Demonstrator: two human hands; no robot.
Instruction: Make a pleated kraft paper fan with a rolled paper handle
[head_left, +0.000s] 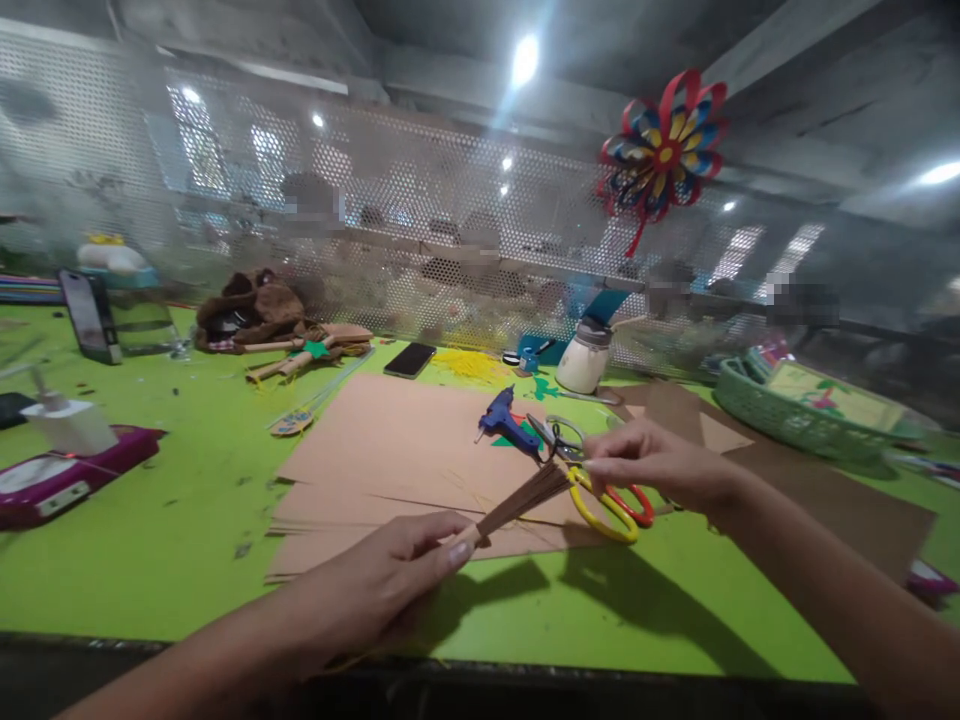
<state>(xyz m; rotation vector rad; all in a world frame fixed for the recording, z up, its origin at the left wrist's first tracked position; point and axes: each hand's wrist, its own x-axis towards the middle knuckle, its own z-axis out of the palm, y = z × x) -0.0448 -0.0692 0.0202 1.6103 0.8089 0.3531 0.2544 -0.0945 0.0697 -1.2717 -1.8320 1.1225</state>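
Observation:
My left hand (390,580) pinches the near end of a folded brown paper strip (521,500) above the green table's front edge. My right hand (652,465) pinches the strip's far end, fingers closed, so the strip stretches between both hands. Just under my right hand lie yellow-handled scissors (600,510) and red-handled scissors (637,500). A blue glue gun (506,420) rests on the stack of brown paper sheets (390,450) behind the strip.
A white glue jar (585,355), a black phone (409,360), yellow shreds (469,365) and a brown craft pile (255,310) line the mesh wall. A green basket (795,410) stands right, a pink box (52,475) left. A paper pinwheel (664,145) hangs above.

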